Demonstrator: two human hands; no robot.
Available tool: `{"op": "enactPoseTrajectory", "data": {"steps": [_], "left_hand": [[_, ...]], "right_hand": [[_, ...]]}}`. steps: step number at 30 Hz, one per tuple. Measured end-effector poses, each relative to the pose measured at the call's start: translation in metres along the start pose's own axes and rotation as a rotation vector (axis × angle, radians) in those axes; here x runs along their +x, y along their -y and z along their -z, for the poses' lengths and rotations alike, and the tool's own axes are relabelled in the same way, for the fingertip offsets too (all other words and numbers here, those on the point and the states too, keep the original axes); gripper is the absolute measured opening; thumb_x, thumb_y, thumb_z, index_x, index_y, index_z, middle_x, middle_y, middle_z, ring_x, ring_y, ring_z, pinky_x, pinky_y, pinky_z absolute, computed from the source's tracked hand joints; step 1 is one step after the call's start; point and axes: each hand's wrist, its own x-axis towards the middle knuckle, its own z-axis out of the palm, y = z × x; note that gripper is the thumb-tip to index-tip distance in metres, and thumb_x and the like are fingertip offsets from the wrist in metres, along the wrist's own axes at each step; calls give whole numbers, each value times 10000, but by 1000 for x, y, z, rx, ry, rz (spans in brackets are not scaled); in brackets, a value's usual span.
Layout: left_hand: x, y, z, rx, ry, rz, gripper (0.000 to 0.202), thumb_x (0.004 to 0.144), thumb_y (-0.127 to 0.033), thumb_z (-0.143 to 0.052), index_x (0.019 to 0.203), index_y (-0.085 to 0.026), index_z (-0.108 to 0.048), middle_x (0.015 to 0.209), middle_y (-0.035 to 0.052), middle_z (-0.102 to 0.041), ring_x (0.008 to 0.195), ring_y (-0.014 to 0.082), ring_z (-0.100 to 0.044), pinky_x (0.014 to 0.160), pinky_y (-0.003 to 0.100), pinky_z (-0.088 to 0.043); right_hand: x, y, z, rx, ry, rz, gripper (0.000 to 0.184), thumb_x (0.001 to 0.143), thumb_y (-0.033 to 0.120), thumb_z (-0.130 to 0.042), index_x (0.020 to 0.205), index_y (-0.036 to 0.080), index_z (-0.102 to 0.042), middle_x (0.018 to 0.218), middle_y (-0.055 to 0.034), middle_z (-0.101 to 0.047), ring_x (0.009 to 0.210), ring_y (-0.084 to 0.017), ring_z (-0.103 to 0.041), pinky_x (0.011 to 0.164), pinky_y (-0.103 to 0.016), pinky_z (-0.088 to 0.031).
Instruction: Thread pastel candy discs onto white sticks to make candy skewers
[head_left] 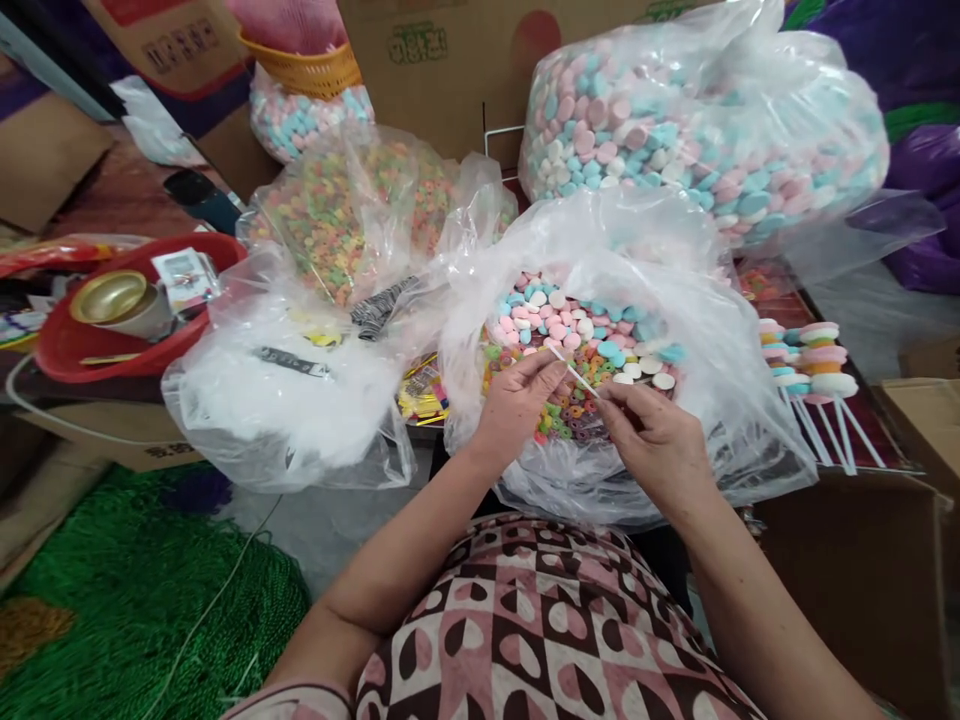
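A thin white stick slants between my hands, over an opened clear plastic bag. My left hand has its fingers closed at the stick's upper left end. At the lower right end, my right hand pinches it between thumb and fingers. Inside the bag, pink, blue and white marshmallow discs lie at the back. Colourful ring-shaped gummies are heaped closer to me, partly hidden by my hands.
Finished-looking marshmallow skewers lie at the right edge. Behind stand a large bag of marshmallows and a bag of gummy rings. On the left are a bag of white sticks and a red basin with bowls.
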Motion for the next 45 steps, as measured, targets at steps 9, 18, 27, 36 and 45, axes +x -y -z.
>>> {"op": "enactPoseTrajectory", "data": {"steps": [9, 18, 27, 36, 45], "left_hand": [[-6, -1, 0, -149, -37, 42, 373, 751, -485, -804, 970, -194, -724, 692, -40, -642, 625, 75, -591, 613, 213, -491], [-8, 1, 0, -204, -24, 90, 411, 757, -419, -817, 1095, -211, -709, 669, -45, -647, 633, 91, -617, 583, 214, -475], [-7, 4, -4, -205, -19, 180, 480, 714, -438, -825, 1080, -191, -636, 637, -65, -631, 564, 85, -606, 544, 209, -462], [-13, 8, -17, -242, 60, 228, 466, 713, -451, -825, 982, -201, -538, 605, -102, -530, 473, 48, -483, 492, 205, -389], [-11, 8, -15, -122, 17, 204, 313, 832, -382, -731, 1054, -215, -587, 694, -45, -608, 598, 102, -574, 525, 220, -412]], "right_hand": [[-13, 7, -4, 107, 78, -58, 268, 920, 378, -555, 1007, 211, -746, 668, -23, -688, 584, -190, -618, 608, -304, -500], [-26, 2, -13, 561, 225, -331, 304, 902, 481, -617, 1016, 213, -707, 568, 25, -580, 459, -125, -437, 447, -256, -333], [-30, 19, -13, 969, 320, -673, 407, 769, 552, -760, 910, 184, -660, 500, 39, -546, 386, -59, -292, 382, -202, -141], [-29, 13, -14, 876, 285, -598, 375, 835, 529, -702, 930, 168, -669, 522, 10, -629, 376, -88, -443, 391, -206, -292], [-2, 16, -9, 1231, 197, -675, 249, 784, 383, -738, 883, 164, -672, 437, 68, -515, 313, -42, -223, 324, -192, -125]]}}
